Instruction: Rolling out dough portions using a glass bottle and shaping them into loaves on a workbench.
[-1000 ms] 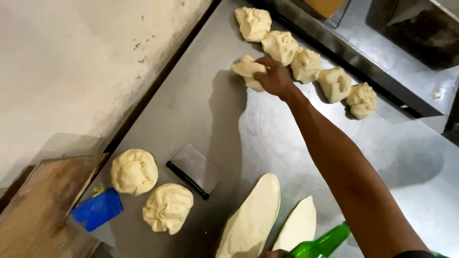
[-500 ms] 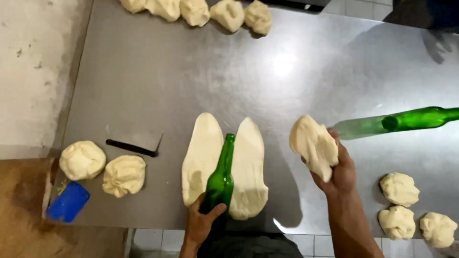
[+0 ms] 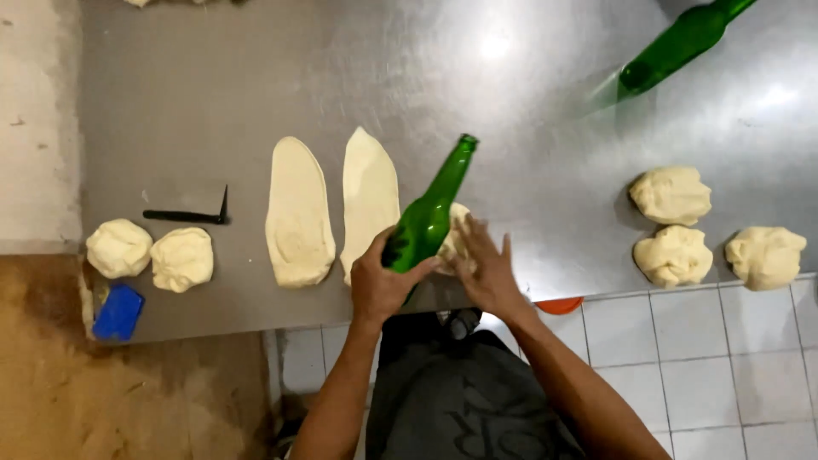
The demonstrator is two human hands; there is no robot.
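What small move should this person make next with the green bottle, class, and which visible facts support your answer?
Probably lay the green bottle onto the dough ball and roll. The left hand holds the bottle tilted above it, the right hand presses the dough on the steel table, and two flattened pieces lie beside.

— Where's the bottle (image 3: 429,215)?
— Centre frame, in the left hand (image 3: 381,285), over a dough piece (image 3: 452,243) seemingly under the right hand (image 3: 486,271).
— And the flattened doughs (image 3: 297,213)?
— Just left; dough balls (image 3: 675,223) lie far right
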